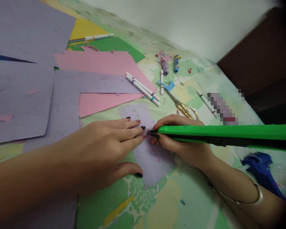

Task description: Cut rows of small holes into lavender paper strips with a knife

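Observation:
A small strip of light purple paper lies on the patterned cloth, with a few little holes near its far end. Flat across its left side rests my left hand, fingers stretched out and holding nothing. My right hand is closed round the front end of a green utility knife. The knife's tip meets the paper just beside my left fingertips. Small pink marks show on the strip around the tip; whether they are cuts or drawn lines I cannot tell.
Purple sheets, pink paper and green paper spread over the left and back. White markers, gold-handled scissors and small paper rolls lie beyond my hands. A blue tool sits at right.

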Available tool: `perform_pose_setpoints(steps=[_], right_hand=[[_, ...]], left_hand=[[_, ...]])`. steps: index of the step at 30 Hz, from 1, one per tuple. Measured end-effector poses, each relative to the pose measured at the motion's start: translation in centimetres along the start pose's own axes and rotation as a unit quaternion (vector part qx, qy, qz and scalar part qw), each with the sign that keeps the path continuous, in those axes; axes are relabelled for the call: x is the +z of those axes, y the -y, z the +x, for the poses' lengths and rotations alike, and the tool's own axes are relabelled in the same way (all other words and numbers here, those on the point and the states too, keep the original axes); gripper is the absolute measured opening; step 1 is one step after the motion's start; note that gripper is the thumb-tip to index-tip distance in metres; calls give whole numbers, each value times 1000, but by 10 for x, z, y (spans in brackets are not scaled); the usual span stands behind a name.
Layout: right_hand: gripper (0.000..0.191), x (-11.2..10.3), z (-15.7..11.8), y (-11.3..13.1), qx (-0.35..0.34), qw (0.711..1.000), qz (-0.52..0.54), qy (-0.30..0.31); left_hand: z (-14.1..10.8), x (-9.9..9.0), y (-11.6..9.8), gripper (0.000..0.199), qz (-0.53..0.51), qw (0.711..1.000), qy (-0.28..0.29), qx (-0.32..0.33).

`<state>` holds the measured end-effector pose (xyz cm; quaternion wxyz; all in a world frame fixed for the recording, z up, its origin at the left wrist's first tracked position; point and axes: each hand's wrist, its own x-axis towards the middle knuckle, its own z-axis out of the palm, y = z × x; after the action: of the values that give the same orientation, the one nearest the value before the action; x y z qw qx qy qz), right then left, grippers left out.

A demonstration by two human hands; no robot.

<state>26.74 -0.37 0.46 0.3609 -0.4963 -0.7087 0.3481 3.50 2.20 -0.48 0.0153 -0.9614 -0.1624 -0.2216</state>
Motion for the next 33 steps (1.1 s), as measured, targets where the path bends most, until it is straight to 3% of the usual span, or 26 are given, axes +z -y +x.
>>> perform_pose_setpoints(steps=[10,19,26,33], right_hand=[[19,1,1,0,-5,1000,-21,-1],[13,6,2,10,-37,990,-133,-26],[9,5,-3,2,-8,998,-60,-22],[10,5,-4,2,6,998,-61,-26]], left_hand=[[-1,-2,0,49,3,1000,-2,-4],[0,-2,-3,49,-3,1000,0,-11],[1,-5,-4,53,-2,1000,7,-14],[2,-2,-2,57,-3,1000,6,-17]])
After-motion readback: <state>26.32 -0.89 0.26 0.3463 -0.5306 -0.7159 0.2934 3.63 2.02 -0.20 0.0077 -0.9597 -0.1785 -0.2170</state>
